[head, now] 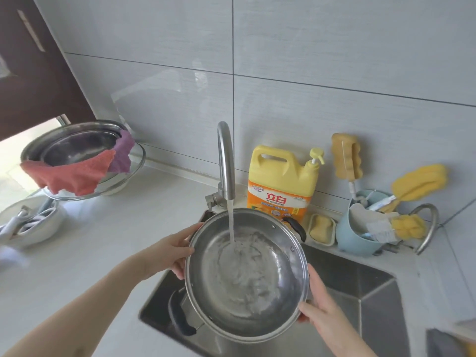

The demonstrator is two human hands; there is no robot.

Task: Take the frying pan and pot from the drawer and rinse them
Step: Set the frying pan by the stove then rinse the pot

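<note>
Right now the pot (pixel 246 274) is held over the sink (pixel 373 292), tilted so its open side faces the camera. Water from the tap (pixel 225 161) runs straight down into it and splashes on the bottom; a shallow swirl of water sits inside. Left hand (pixel 170 249) grips the pot's left rim, fingers curled round the edge, thumb on top. Right hand (pixel 318 302) grips the near-right rim, fingers wrapped under the edge. Both hands are on the rim, not on the two black side handles: one handle sits far right, the other near left, so the handle axis runs diagonally between the hands. Neither hand is clearly nearer; the pot lies between them. The frying pan is not visible, so I cannot tell where it is.

Judgement: pot rinse is underway; the next move likely means tipping the pot toward the sink to dump the water, and the wet rim could slip.

Elsewhere: yellow dish soap bottle (pixel 282 181) just behind the pot by the wall. Blue cup (pixel 353 233) to the right holds brushes and yellow sponges. On the far left, a metal bowl (pixel 74 145) sits in a glass bowl, with a red cloth (pixel 69 173) and a purple cloth (pixel 123 153) draped over its rim. A white bowl (pixel 31 228) on the near left holds utensils.
</note>
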